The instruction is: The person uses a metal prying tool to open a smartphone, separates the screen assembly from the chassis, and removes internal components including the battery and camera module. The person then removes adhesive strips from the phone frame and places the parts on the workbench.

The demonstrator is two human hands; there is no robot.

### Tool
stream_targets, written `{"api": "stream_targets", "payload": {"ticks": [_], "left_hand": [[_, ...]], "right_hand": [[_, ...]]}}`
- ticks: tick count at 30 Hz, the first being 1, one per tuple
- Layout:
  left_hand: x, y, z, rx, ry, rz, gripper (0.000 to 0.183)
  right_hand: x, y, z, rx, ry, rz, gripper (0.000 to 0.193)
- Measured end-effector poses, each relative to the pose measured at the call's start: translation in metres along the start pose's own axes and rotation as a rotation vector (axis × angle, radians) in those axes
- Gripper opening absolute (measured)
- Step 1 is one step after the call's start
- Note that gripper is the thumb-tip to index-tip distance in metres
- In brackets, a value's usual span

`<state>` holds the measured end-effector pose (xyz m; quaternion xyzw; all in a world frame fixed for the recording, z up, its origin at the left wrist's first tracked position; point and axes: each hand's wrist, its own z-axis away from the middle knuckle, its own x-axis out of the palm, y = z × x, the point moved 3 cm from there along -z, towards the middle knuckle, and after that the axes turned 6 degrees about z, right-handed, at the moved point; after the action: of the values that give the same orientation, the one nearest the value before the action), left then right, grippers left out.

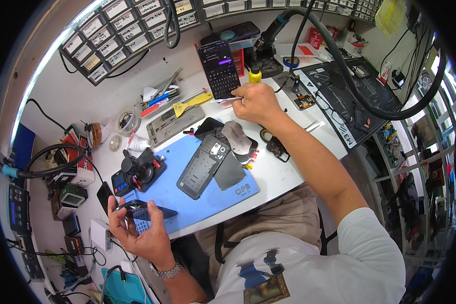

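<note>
My left hand (149,240), with a metal watch on its wrist, grips a dark glossy smartphone (163,210) by its edges, tilted over the front left of the blue mat (190,215). Farther away, my right hand (258,103) has its fingers closed on a thin pale tool (227,100); its exact kind is unclear. A fingertip lies at the lower edge of a propped-up phone (220,68) whose lit screen shows a keyboard. Between the hands lie a dark phone back cover (200,167), a flat dark panel (231,172) and a grey rounded piece (236,138).
A black clamp device (144,169) stands on the mat's left. Behind it are a grey metal fixture (175,124) and a yellow scraper (192,104). A black work mat (344,96) lies right, beneath a thick black flexible arm (354,93). Labelled drawers (121,30) line the wall.
</note>
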<state>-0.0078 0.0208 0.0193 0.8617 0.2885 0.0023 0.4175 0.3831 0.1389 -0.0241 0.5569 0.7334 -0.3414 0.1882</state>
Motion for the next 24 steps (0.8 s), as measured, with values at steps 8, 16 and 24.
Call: {"api": "stream_targets", "payload": {"ticks": [8, 16, 24], "left_hand": [[0.001, 0.001, 0.001, 0.001, 0.008, 0.009, 0.06], [0.001, 0.0, 0.0, -0.005, 0.003, 0.037, 0.06], [0.001, 0.001, 0.0, 0.005, 0.001, 0.008, 0.06]], "right_hand": [[-0.003, 0.003, -0.001, 0.055, 0.022, 0.039, 0.026], [-0.01, -0.001, -0.004, 0.054, 0.051, 0.033, 0.027], [-0.005, 0.005, -0.002, 0.063, 0.036, 0.041, 0.034]]}}
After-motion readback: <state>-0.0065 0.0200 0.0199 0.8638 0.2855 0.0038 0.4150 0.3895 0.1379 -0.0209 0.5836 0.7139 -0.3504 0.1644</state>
